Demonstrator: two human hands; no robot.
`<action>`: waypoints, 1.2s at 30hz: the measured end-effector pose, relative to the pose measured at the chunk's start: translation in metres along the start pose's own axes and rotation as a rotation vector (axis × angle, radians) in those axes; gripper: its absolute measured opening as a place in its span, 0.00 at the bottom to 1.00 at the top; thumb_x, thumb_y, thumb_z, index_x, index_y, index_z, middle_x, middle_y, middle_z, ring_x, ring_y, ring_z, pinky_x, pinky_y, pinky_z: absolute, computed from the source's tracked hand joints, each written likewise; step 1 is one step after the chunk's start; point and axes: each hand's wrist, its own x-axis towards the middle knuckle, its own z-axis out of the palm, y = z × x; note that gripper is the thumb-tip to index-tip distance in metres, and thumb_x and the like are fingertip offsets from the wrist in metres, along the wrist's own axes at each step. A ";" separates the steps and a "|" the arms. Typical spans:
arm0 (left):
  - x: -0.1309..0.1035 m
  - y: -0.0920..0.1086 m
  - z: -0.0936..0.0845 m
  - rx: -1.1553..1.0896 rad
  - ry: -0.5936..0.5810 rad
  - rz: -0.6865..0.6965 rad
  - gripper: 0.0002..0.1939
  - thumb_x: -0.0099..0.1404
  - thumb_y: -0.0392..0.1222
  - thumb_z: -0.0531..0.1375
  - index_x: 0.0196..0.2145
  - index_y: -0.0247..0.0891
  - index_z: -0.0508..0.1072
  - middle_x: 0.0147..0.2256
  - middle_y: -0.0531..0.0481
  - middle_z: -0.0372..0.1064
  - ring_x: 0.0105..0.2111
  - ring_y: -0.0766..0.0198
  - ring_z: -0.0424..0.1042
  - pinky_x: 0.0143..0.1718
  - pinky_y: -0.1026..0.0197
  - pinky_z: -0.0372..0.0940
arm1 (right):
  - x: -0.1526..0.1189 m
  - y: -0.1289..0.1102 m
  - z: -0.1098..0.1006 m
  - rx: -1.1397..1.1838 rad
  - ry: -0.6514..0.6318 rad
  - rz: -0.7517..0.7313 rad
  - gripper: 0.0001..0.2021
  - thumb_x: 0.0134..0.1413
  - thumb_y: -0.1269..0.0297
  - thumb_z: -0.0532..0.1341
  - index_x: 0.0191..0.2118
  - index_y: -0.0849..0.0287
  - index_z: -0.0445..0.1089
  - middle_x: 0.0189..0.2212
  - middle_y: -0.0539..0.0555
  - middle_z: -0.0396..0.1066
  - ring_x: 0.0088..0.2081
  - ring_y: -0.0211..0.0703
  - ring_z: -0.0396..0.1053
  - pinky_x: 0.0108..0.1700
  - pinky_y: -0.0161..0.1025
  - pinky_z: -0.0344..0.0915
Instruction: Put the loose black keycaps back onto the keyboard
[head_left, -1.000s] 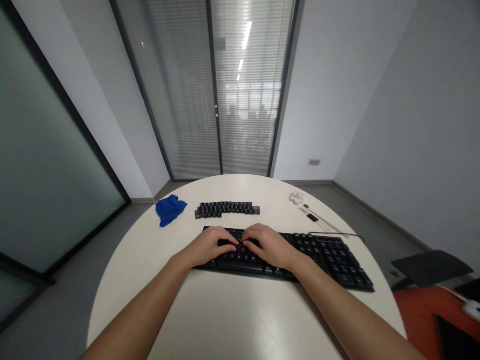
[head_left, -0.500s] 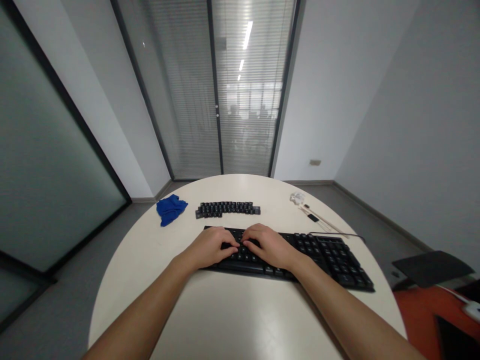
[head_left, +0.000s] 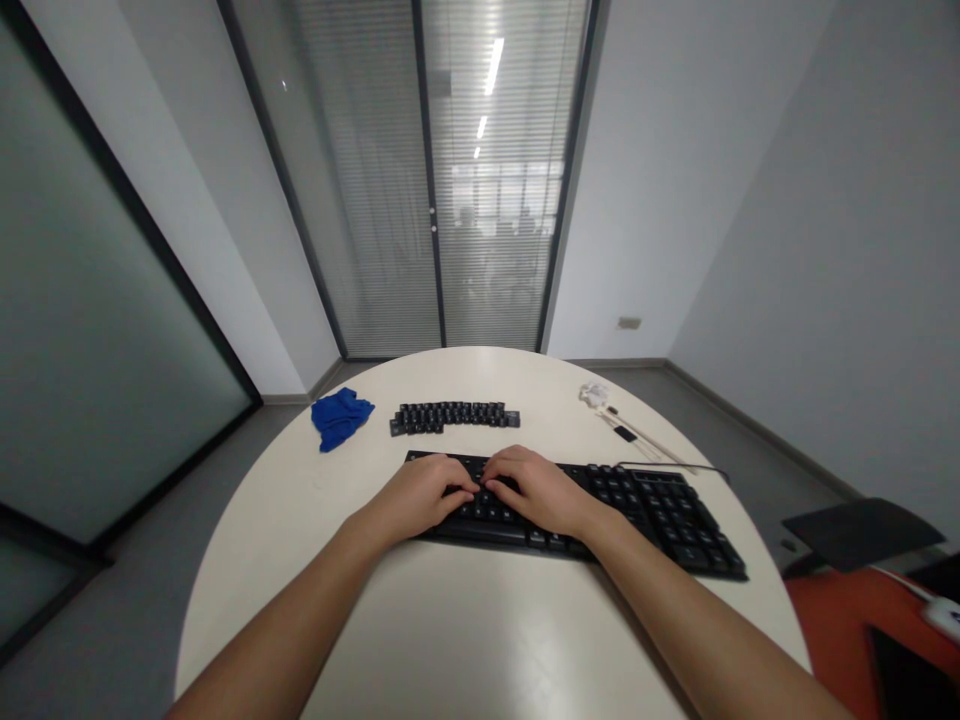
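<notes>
A black keyboard [head_left: 679, 525] lies across the table in front of me, slightly angled. My left hand [head_left: 422, 493] rests over its left half, with thumb and index fingertips drawn together. Beside it, my right hand [head_left: 538, 492] bends over the keyboard's middle, its thumb and index also close together. Both sets of fingertips nearly meet at one spot among the keys. Whatever sits between them is too small or hidden to make out. Just behind the keyboard, loose black keycaps [head_left: 457, 414] are laid out in rows.
A crumpled blue cloth [head_left: 341, 418] lies at the table's left. Toward the back right are a white crumpled item [head_left: 594, 394], thin sticks [head_left: 649, 443] and a small black piece [head_left: 625, 434]. The keyboard cable [head_left: 675, 464] runs off right. A chair [head_left: 862, 535] stands beyond the round table [head_left: 480, 640].
Both hands stay at the same spot on the keyboard, with hardly any finger movement visible. The whole view has shifted very slightly.
</notes>
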 end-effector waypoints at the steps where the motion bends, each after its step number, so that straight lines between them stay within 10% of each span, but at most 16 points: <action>1: 0.000 0.001 0.000 0.021 -0.007 0.022 0.08 0.69 0.39 0.60 0.42 0.43 0.80 0.43 0.51 0.78 0.44 0.60 0.74 0.48 0.60 0.64 | 0.000 0.000 0.000 0.000 0.000 0.000 0.08 0.66 0.67 0.57 0.42 0.58 0.74 0.38 0.56 0.76 0.45 0.47 0.70 0.51 0.44 0.65; 36: -0.006 0.023 -0.014 0.237 -0.089 0.056 0.10 0.69 0.42 0.58 0.38 0.42 0.81 0.44 0.51 0.77 0.44 0.58 0.74 0.44 0.59 0.65 | -0.001 0.002 0.003 0.025 -0.001 -0.016 0.09 0.67 0.65 0.56 0.42 0.58 0.74 0.40 0.56 0.75 0.47 0.47 0.70 0.52 0.45 0.64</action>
